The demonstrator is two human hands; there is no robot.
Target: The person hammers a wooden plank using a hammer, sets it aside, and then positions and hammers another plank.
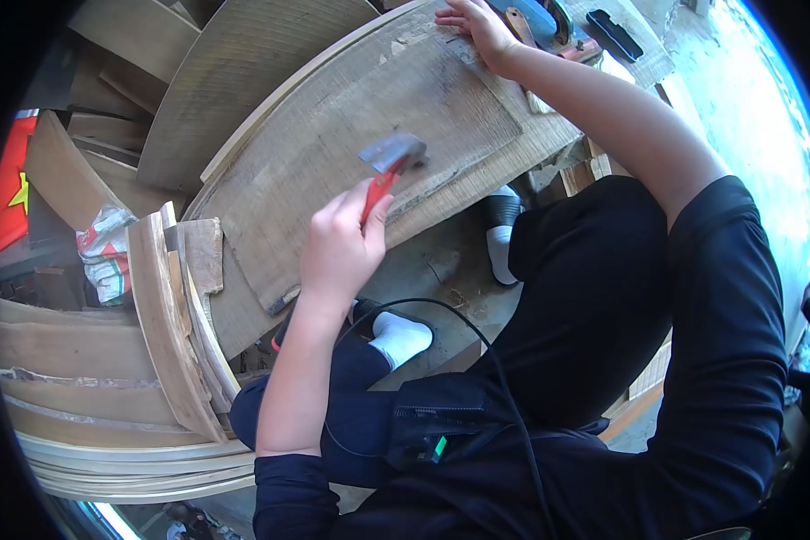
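Observation:
My left hand (340, 241) is closed around the red handle of a tool with a broad metal head (391, 155). Motion blurs the head, so its exact kind is unclear. It is over a curved wooden panel (333, 135), and I cannot tell whether it touches the surface. On the panel lies a thinner wooden sheet (450, 117) with a rough edge. My right hand (477, 29) is at the panel's far end, its fingers stretched out over the wood and holding nothing. Beside it are a blue tool (535, 20), partly cut off, and a black oblong piece (614, 34).
Curved wooden boards (81, 351) are stacked at the left. More panels (243, 63) lean behind the work panel. A crumpled printed bag (106, 252) and a red cloth with a yellow star (11, 193) lie far left. A black cable (477, 333) crosses my lap.

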